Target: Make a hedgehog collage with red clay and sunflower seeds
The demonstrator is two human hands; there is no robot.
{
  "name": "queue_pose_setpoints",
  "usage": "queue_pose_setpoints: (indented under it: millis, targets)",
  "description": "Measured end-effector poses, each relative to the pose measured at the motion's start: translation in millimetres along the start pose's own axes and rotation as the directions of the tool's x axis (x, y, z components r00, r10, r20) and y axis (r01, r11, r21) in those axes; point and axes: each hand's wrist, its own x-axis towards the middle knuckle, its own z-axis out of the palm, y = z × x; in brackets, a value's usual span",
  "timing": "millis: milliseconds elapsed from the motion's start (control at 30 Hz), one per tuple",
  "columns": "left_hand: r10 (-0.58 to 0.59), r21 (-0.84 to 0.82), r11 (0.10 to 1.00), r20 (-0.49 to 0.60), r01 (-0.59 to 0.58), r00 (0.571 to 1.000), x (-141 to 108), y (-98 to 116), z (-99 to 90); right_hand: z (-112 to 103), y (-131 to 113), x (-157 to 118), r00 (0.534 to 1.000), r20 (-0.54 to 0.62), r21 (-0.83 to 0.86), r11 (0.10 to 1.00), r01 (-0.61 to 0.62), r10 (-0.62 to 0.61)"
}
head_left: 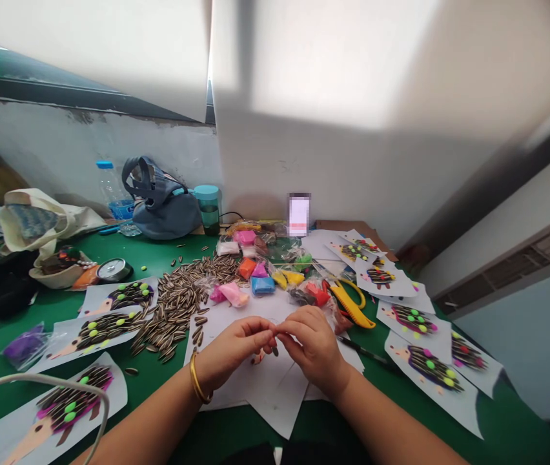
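My left hand (239, 349) and my right hand (316, 349) meet over white paper sheets (277, 400) in the middle of the table. The thumbs and forefingers of both are pinched together at one spot. A small dark piece shows just under the fingertips; what it is cannot be made out. Part of a peach-coloured figure shows on the paper below the hands. Left of the hands lies a large pile of striped sunflower seeds (178, 303). Behind them are bags of coloured clay, among them a blue one (262, 285) and a pink one (234, 294).
Hedgehog pictures with seeds and clay dots lie at left (69, 403) and right (430, 371). Yellow-handled scissors (352, 305) and a black pen (365, 351) are right of my hands. A cable (62, 381) crosses the lower left. A blue bag (163, 206), cup (208, 210) and phone (299, 215) stand behind.
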Motion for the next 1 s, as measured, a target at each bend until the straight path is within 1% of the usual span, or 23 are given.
queue_pose_setpoints:
  millis: [100, 167, 200, 233, 300, 333, 400, 433, 467, 533, 600, 667, 733, 800, 900, 1000]
  targets:
    - [-0.017, 0.045, 0.999, 0.005, 0.017, 1.000, -0.2, 0.4, -0.8, 1.5, 3.0, 0.8, 0.999, 0.023, 0.058, 0.998, 0.025, -0.026]
    - [-0.016, 0.051, 0.999, 0.007, 0.016, 1.000, 0.3, 0.8, -1.8, 0.8, 11.3, 2.8, 0.998, 0.049, 0.029, 0.999, 0.023, -0.024]
    - [-0.009, 0.047, 0.999, 0.005, 0.009, 1.000, 0.7, 1.0, -2.4, -0.2, 17.7, 4.2, 0.999, 0.051, -0.029, 1.000, 0.002, 0.000]
    - [-0.001, 0.043, 0.999, -0.001, 0.002, 1.000, 1.3, 1.2, -2.8, -1.4, 25.2, 5.7, 0.998, 0.031, -0.135, 0.990, -0.051, 0.056]
    - [0.012, 0.036, 0.999, -0.023, -0.011, 1.000, 2.5, 1.5, -3.2, -3.9, 41.4, 8.7, 0.981, -0.045, -0.375, 0.907, -0.190, 0.187]
    - [0.016, 0.036, 0.999, -0.036, -0.014, 0.999, 3.1, 1.5, -3.2, -5.0, 48.9, 10.0, 0.971, -0.061, -0.459, 0.858, -0.233, 0.231]
    - [0.025, 0.047, 0.999, -0.057, -0.022, 0.998, 4.2, 1.3, -2.9, -6.6, 59.2, 11.7, 0.955, -0.057, -0.546, 0.792, -0.274, 0.291]
    - [0.034, 0.063, 0.998, -0.071, -0.030, 0.997, 4.6, 1.2, -2.8, -7.3, 61.3, 12.2, 0.950, -0.050, -0.560, 0.779, -0.282, 0.308]
    - [0.053, 0.089, 0.995, -0.094, -0.045, 0.994, 5.1, 1.0, -2.7, -8.0, 61.3, 12.6, 0.948, -0.050, -0.555, 0.780, -0.289, 0.315]
    - [0.131, 0.180, 0.979, -0.173, -0.099, 0.976, 5.7, 0.6, -3.0, -9.5, 55.5, 13.2, 0.952, -0.061, -0.485, 0.825, -0.291, 0.300]
    - [0.258, 0.310, 0.935, -0.266, -0.171, 0.929, 6.0, 0.4, -4.1, -10.7, 44.7, 13.2, 0.963, -0.043, -0.339, 0.903, -0.264, 0.266]
    - [0.396, 0.437, 0.867, -0.315, -0.238, 0.862, 5.6, 0.6, -5.5, -11.2, 32.4, 12.1, 0.971, 0.044, -0.157, 0.962, -0.224, 0.233]
    - [0.509, 0.552, 0.782, -0.297, -0.290, 0.808, 4.8, 1.1, -6.8, -10.7, 21.5, 10.4, 0.970, 0.117, -0.025, 0.977, -0.211, 0.213]
    - [0.589, 0.657, 0.684, -0.241, -0.317, 0.772, 3.7, 1.5, -7.6, -9.6, 13.6, 9.0, 0.970, 0.133, 0.039, 0.976, -0.212, 0.205]
    - [0.645, 0.771, 0.561, -0.178, -0.302, 0.743, 3.1, 1.1, -8.0, -7.8, 7.8, 8.3, 0.969, 0.128, 0.070, 0.973, -0.219, 0.209]
    - [0.655, 0.835, 0.477, -0.132, -0.273, 0.744, 3.8, -1.0, -7.7, -5.5, 7.1, 7.6, 0.970, 0.137, 0.085, 0.974, -0.212, 0.199]
